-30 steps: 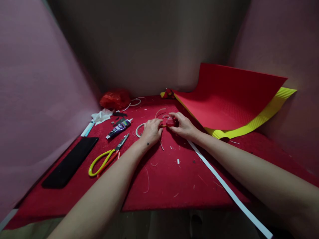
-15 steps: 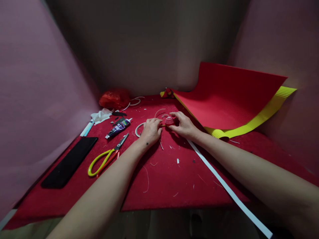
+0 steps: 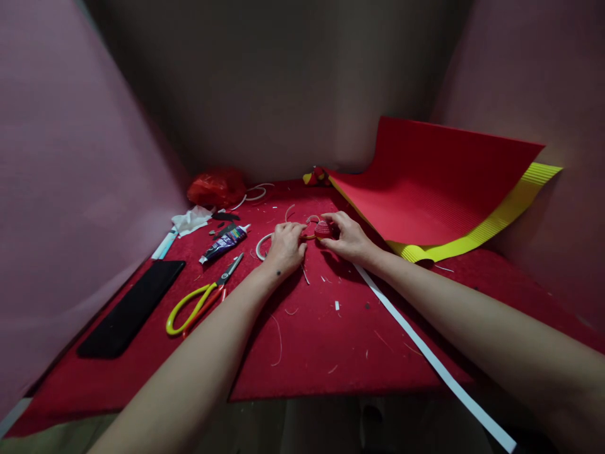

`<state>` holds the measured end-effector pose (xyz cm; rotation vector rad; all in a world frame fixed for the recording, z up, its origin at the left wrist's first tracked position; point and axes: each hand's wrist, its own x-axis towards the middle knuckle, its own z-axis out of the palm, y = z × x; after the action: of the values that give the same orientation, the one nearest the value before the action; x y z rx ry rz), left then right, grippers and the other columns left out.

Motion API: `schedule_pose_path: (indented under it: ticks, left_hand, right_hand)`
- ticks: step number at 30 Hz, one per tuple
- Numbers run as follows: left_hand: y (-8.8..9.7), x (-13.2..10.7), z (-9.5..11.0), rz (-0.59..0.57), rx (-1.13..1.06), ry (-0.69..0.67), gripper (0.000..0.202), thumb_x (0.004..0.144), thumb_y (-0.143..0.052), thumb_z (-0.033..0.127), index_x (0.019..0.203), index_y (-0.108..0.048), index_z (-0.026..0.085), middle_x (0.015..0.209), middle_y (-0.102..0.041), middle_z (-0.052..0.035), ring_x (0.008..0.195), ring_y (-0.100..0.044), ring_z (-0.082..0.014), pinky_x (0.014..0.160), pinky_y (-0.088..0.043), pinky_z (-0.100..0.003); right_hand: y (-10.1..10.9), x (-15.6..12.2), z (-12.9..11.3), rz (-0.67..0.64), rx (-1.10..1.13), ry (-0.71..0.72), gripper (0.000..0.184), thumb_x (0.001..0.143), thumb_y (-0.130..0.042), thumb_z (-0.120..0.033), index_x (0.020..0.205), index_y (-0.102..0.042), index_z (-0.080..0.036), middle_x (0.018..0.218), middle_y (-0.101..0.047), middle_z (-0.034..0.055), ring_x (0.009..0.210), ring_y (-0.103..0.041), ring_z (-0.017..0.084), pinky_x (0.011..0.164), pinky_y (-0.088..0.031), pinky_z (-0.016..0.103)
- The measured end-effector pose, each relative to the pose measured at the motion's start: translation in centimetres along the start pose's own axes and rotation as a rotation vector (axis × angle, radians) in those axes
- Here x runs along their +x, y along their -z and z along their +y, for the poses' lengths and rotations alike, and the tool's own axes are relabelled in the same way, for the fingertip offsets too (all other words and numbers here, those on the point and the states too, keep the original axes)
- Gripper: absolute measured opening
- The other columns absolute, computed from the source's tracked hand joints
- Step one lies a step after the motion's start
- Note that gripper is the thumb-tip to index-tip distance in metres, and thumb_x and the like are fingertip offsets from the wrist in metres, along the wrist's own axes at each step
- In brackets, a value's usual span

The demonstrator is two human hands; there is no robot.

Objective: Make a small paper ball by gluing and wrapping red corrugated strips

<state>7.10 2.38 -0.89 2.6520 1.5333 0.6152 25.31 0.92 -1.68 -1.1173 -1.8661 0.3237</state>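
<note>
A small red dome (image 3: 322, 229), wound from ribbed paper with pale lines, sits between the thumb and fingers of my right hand (image 3: 348, 236). From its base a thin orange-yellow strip (image 3: 309, 237) runs left to my left hand (image 3: 286, 246), whose thumb and fingers close on it. Part of a white ring-shaped coil (image 3: 263, 246) shows beside the left hand, partly covered by it. Just behind the dome lies a short pale curl of paper (image 3: 312, 219). A long white strip (image 3: 425, 347) extends from under my right wrist past the table's front edge.
On the left are scissors (image 3: 203, 301), a glue tube (image 3: 225, 244), a black flat case (image 3: 133, 309), a tissue (image 3: 191, 221) and a red plastic bag (image 3: 216, 186). Red corrugated sheets (image 3: 449, 189) over yellow ones (image 3: 520, 195) curve up at right. Scraps dot the red cloth (image 3: 321, 353).
The dome has turned slightly in my right hand and now shows a yellowish lower edge. A pale loose end behind the hands has shifted left. Both hands stay nearly in place.
</note>
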Motion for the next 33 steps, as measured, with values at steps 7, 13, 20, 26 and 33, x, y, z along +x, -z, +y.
schedule_pose_path:
  ticks: [7, 13, 20, 26, 33]
  left_hand:
    - [-0.1, -0.1, -0.1, -0.004, 0.011, 0.013, 0.031, 0.086, -0.059, 0.021, 0.116, -0.056, 0.015, 0.116, -0.059, -0.0088, 0.115, -0.050, -0.0259, 0.095, -0.042, -0.048]
    - [0.0, 0.0, 0.0, -0.021, 0.025, 0.020, 0.029, 0.087, -0.058, 0.023, 0.114, -0.057, 0.015, 0.115, -0.059, -0.0084, 0.113, -0.052, -0.0251, 0.094, -0.043, -0.047]
    - [0.0, 0.1, 0.0, -0.049, 0.036, -0.002, 0.019, 0.088, -0.056, 0.023, 0.104, -0.061, 0.014, 0.108, -0.062, -0.0068, 0.106, -0.056, -0.0226, 0.091, -0.045, -0.046]
    - [-0.3, 0.1, -0.2, -0.056, 0.033, -0.046, 0.015, 0.088, -0.056, 0.022, 0.100, -0.063, 0.015, 0.109, -0.063, -0.0065, 0.106, -0.056, -0.0219, 0.091, -0.045, -0.045]
    - [-0.3, 0.2, -0.3, -0.025, 0.021, -0.075, 0.016, 0.088, -0.056, 0.022, 0.101, -0.061, 0.014, 0.106, -0.063, -0.0064, 0.104, -0.057, -0.0213, 0.091, -0.046, -0.044]
  right_hand:
    - [-0.1, 0.0, 0.2, 0.013, 0.031, -0.019, 0.038, 0.069, -0.065, -0.016, 0.106, -0.057, -0.019, 0.101, -0.061, 0.0085, 0.095, -0.060, 0.023, 0.085, -0.048, 0.039]
    - [-0.3, 0.0, 0.3, 0.036, 0.099, -0.019, 0.032, 0.075, -0.063, -0.017, 0.106, -0.058, -0.017, 0.102, -0.063, 0.0094, 0.094, -0.061, 0.022, 0.087, -0.049, 0.039]
    - [0.0, -0.3, -0.7, -0.027, 0.247, -0.006, 0.031, 0.080, -0.062, -0.024, 0.110, -0.057, -0.019, 0.107, -0.062, 0.0077, 0.098, -0.060, 0.020, 0.082, -0.053, 0.035]
    - [0.0, -0.3, -1.1, -0.051, 0.287, 0.031, 0.034, 0.080, -0.064, -0.024, 0.112, -0.058, -0.018, 0.107, -0.062, 0.0083, 0.098, -0.060, 0.020, 0.087, -0.052, 0.037]
    - [-0.5, -0.3, -0.5, -0.078, 0.328, 0.024, 0.037, 0.078, -0.066, -0.023, 0.113, -0.056, -0.017, 0.109, -0.062, 0.0089, 0.096, -0.061, 0.019, 0.088, -0.051, 0.037]
